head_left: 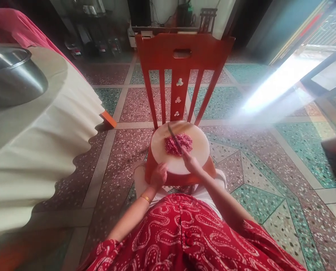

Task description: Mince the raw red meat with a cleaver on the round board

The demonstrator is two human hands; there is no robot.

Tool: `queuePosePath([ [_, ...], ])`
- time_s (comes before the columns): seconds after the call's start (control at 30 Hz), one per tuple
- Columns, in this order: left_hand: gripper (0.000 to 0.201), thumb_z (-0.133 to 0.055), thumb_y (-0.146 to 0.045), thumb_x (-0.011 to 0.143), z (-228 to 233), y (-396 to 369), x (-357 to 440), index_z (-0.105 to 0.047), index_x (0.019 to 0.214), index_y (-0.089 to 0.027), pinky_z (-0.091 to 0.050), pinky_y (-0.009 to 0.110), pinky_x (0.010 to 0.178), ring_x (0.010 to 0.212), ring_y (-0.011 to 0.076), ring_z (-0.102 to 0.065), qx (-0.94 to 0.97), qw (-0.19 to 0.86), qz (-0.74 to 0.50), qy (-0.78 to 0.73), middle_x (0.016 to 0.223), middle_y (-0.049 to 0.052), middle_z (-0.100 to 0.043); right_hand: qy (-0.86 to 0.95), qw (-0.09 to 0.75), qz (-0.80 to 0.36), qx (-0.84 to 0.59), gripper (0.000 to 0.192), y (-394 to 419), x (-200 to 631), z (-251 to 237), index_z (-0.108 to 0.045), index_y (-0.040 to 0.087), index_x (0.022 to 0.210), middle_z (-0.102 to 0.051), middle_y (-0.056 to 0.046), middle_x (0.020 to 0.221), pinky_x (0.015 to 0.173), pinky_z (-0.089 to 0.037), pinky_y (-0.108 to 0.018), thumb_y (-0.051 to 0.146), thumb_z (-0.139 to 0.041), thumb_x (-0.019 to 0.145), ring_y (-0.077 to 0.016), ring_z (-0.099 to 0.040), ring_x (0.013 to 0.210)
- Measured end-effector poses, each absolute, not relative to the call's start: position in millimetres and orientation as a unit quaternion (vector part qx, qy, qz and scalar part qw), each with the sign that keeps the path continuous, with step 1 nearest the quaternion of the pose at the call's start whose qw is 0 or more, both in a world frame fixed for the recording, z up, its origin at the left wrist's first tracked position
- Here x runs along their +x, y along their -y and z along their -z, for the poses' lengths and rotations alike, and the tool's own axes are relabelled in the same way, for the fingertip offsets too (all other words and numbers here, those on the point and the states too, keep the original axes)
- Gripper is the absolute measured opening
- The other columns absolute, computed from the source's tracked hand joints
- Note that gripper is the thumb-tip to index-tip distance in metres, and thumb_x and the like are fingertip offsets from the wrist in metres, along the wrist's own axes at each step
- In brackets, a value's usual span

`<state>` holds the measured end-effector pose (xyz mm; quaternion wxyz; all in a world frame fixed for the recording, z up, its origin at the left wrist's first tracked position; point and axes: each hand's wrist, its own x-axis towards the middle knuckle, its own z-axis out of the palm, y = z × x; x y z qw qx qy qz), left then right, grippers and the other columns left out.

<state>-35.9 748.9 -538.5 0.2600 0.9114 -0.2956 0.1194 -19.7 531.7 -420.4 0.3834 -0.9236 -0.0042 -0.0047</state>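
A round white cutting board (159,150) lies on the seat of a red-brown wooden chair (156,49) in front of me. On it a flattened heap of pink minced meat (187,140) is spread near the middle. My right hand (190,162) is closed round the handle of a knife (173,134). The knife's dark, narrow-looking blade crosses the meat and points away to the upper left. At the board's near left rim is my left hand (158,175), fingers curled against the edge. A gold bracelet circles the left wrist.
To the left stands a table with a cream cloth (52,113), bearing a large metal pot (18,81). A pink cloth (18,26) hangs behind the pot. Bottles stand on the floor at the far left. Bright light enters through a doorway on the right, over the terrazzo floor (139,101).
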Motion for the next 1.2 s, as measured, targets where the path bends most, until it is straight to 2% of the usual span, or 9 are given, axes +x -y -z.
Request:
queuePosePath([
  [0.13, 0.037, -0.042, -0.007, 0.080, 537.3, -748.6, -36.8, -0.058, 0.111, -0.017, -0.045, 0.044, 0.099, 0.120, 0.0229, -0.047, 0.912, 0.257, -0.111, 0.300, 0.124, 0.009, -0.056, -0.010, 0.398, -0.028, -0.917, 0.049, -535.2, -22.2, 421.1, -0.041, 0.019, 0.138, -0.070, -0.008, 0.090, 0.068, -0.052, -0.028, 0.033, -0.034, 0.091, -0.0175, -0.066, 0.068],
  [0.27, 0.036, -0.041, -0.007, 0.080, 537.6, -748.1, -37.1, -0.059, 0.110, -0.019, -0.045, 0.044, 0.101, 0.122, 0.0218, -0.045, 0.912, 0.264, -0.116, 0.292, 0.122, 0.007, -0.057, 0.008, 0.392, 0.019, -0.920, 0.051, -539.5, -22.2, 417.4, -0.033, 0.020, 0.142, -0.068, -0.011, 0.102, 0.070, -0.050, -0.028, 0.031, -0.033, 0.092, -0.0186, -0.066, 0.076],
  [0.4, 0.038, -0.042, -0.007, 0.079, 538.2, -748.5, -37.2, -0.058, 0.111, -0.019, -0.045, 0.044, 0.100, 0.122, 0.0220, -0.046, 0.913, 0.265, -0.104, 0.291, 0.122, 0.007, -0.056, -0.008, 0.352, -0.060, -0.934, 0.049, -538.5, -19.6, 420.2, -0.042, 0.016, 0.137, -0.070, -0.009, 0.081, 0.064, -0.050, -0.028, 0.030, -0.035, 0.091, -0.0194, -0.065, 0.065],
  [0.47, 0.038, -0.041, -0.006, 0.079, 537.9, -748.4, -37.6, -0.058, 0.111, -0.020, -0.044, 0.043, 0.101, 0.122, 0.0216, -0.045, 0.913, 0.265, -0.106, 0.291, 0.123, 0.007, -0.056, -0.002, 0.368, -0.037, -0.929, 0.050, -538.0, -17.2, 418.0, -0.039, 0.018, 0.139, -0.069, -0.007, 0.077, 0.063, -0.049, -0.027, 0.032, -0.033, 0.092, -0.0176, -0.063, 0.061],
  [0.63, 0.035, -0.042, -0.007, 0.080, 534.8, -747.9, -38.3, -0.058, 0.109, -0.019, -0.044, 0.042, 0.102, 0.122, 0.0206, -0.045, 0.914, 0.269, -0.107, 0.285, 0.122, 0.007, -0.057, 0.003, 0.408, -0.008, -0.913, 0.052, -541.2, -14.2, 416.1, -0.036, 0.018, 0.141, -0.068, -0.009, 0.089, 0.064, -0.049, -0.026, 0.032, -0.033, 0.091, -0.0154, -0.061, 0.061],
  [0.77, 0.035, -0.041, -0.007, 0.081, 532.8, -747.4, -38.9, -0.058, 0.110, -0.018, -0.044, 0.041, 0.101, 0.121, 0.0206, -0.046, 0.916, 0.261, -0.104, 0.287, 0.122, 0.008, -0.056, -0.022, 0.431, -0.054, -0.900, 0.052, -540.9, -13.0, 416.1, -0.039, 0.015, 0.139, -0.065, -0.004, 0.069, 0.053, -0.048, -0.024, 0.035, -0.034, 0.091, -0.0105, -0.051, 0.044],
  [0.93, 0.033, -0.042, -0.007, 0.081, 534.7, -747.0, -38.7, -0.059, 0.107, -0.018, -0.044, 0.041, 0.101, 0.120, 0.0210, -0.046, 0.916, 0.261, -0.112, 0.284, 0.121, 0.008, -0.057, 0.018, 0.433, 0.038, -0.900, 0.052, -541.3, -7.6, 418.5, -0.037, 0.017, 0.140, -0.067, -0.010, 0.093, 0.064, -0.049, -0.026, 0.033, -0.034, 0.091, -0.0151, -0.061, 0.064],
  [1.1, 0.035, -0.042, -0.007, 0.080, 535.0, -747.3, -39.1, -0.058, 0.109, -0.019, -0.044, 0.042, 0.101, 0.121, 0.0207, -0.046, 0.915, 0.267, -0.105, 0.285, 0.123, 0.007, -0.056, -0.023, 0.412, -0.045, -0.910, 0.051, -540.9, -9.6, 422.1, -0.042, 0.016, 0.138, -0.065, -0.004, 0.066, 0.055, -0.048, -0.025, 0.033, -0.035, 0.090, -0.0127, -0.054, 0.047],
  [1.2, 0.034, -0.041, -0.007, 0.082, 535.0, -747.1, -38.6, -0.059, 0.108, -0.017, -0.043, 0.041, 0.102, 0.121, 0.0205, -0.046, 0.915, 0.260, -0.113, 0.288, 0.122, 0.008, -0.057, 0.003, 0.430, 0.021, -0.903, 0.052, -542.4, -10.2, 417.0, -0.035, 0.020, 0.141, -0.068, -0.006, 0.083, 0.061, -0.049, -0.025, 0.033, -0.033, 0.091, -0.0127, -0.058, 0.056],
])
